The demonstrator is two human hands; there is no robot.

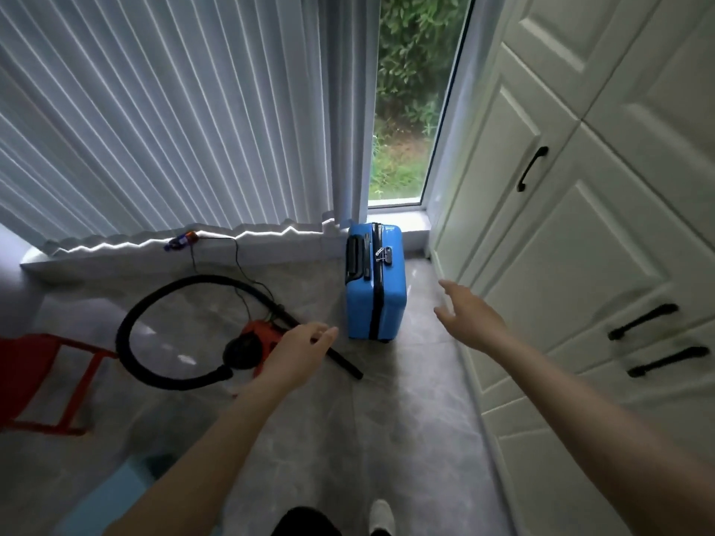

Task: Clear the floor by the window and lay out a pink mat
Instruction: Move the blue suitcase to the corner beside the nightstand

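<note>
1. Under the window (410,110), a grey marbled tile floor (406,419) runs up to a low pale sill ledge (271,247); greenery shows through the uncovered strip of glass.
2. White pleated curtains (174,121) cover most of the window and bunch on the ledge, where a small blue and orange object (180,241) lies with a thin black cord (238,261) trailing down to the floor.
3. Standing upright on the floor just below the ledge, near the window's right end, is a blue suitcase (375,282) with its handle and lock facing up.
4. Left of the suitcase lies a red vacuum cleaner (257,344), its black hose (127,326) curling in a wide loop and its rigid tube ending near the suitcase base.
5. White panelled cabinet doors (580,226) with black handles line the right wall.
6. At the left edge stands a red chair (46,377); no pink mat shows anywhere in view.
7. Reaching forward above the vacuum, the left hand (298,353) holds nothing, fingers loosely curled and close together.
8. Stretched toward the suitcase but apart from it, the right hand (470,319) is empty, fingers spread and relaxed.
</note>
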